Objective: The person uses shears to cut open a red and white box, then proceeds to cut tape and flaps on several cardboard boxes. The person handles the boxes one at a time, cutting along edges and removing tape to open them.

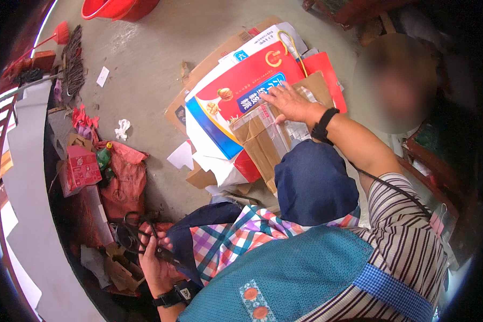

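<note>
My right hand (292,105) lies with spread fingers over a folded brown cardboard box (261,139) with clear tape on it. Under that box is a red, white and blue printed carton (235,86) with a yellow cord handle, on a pile of flattened cardboard. At the lower left, beside my knee, my left hand (155,245) is closed around a pair of black scissors (135,231), its loop handles up and the blades partly hidden by fingers and shade. Dark cloth covers my knees, and a checked cloth lies over my lap.
Another person sits at the right, face blurred. A red plastic basin (120,10) stands at the top. At the left are a twig broom (73,60), a pink box (82,169), a red woven sack (124,181) and a green bottle (103,157). Crumpled white paper (122,129) lies on the floor.
</note>
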### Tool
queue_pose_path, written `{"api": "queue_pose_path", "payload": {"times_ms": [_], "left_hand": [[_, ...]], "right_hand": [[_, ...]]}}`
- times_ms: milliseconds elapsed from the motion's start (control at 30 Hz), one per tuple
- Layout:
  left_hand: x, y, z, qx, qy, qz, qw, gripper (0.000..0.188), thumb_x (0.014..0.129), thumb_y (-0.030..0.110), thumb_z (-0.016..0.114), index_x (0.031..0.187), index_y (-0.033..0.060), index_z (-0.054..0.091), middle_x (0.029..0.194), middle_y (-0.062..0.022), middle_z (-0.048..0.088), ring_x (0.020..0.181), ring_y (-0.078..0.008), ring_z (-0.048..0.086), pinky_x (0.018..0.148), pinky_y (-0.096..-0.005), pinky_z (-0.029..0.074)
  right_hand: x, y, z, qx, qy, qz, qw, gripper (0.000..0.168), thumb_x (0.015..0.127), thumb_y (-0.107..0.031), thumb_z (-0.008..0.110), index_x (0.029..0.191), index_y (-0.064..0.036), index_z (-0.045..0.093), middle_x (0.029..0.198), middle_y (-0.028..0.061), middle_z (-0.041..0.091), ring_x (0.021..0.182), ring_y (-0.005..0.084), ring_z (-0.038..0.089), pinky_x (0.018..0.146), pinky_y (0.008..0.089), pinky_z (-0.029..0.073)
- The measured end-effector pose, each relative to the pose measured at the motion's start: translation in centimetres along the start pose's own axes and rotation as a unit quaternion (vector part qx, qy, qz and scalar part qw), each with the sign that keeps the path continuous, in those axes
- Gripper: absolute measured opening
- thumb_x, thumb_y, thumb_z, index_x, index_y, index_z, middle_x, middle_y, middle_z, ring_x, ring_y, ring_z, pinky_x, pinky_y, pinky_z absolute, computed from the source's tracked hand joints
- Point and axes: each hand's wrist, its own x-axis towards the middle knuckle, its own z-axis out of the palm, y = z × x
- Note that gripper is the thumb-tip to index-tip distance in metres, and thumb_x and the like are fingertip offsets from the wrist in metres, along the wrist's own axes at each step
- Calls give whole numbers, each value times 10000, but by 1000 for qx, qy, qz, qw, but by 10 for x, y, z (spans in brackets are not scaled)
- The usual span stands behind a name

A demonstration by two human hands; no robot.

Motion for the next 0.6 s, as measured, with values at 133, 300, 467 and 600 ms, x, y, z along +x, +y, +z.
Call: {"api": "queue_pose_path", "payload": {"times_ms": [133,300,467,600], "left_hand": [[-13,-29,-39,-35,40,-3,999,298,929,82,506,1216,2,508,892,-120,648,721,-176,633,615,-291,547],[1,-65,-66,-116,51,-26,992,316,944,142,501,1235,19,510,888,-90,639,678,-117,579,545,-221,481],[-3,-66,-58,-152,17,1,988,368,934,124,484,1286,16,475,862,-87,619,648,-107,545,548,-214,458],[-1,-73,-62,-166,12,20,986,376,937,124,475,1297,18,460,859,-86,610,651,-105,546,543,-214,456]], "right_hand": [[19,23,-4,133,-133,-2,982,376,727,-245,737,1053,-118,598,1093,120,603,1021,279,580,843,422,440],[58,5,-47,282,-111,-72,950,299,764,-168,687,1039,-92,597,884,160,630,848,306,621,722,392,472],[101,-33,-79,-31,-77,-95,992,381,812,-233,666,1166,-117,586,1152,164,587,1087,334,539,878,410,441],[70,-37,-67,203,86,-93,971,478,884,-342,614,1257,-53,537,1205,160,562,1186,292,492,993,367,395]]}}
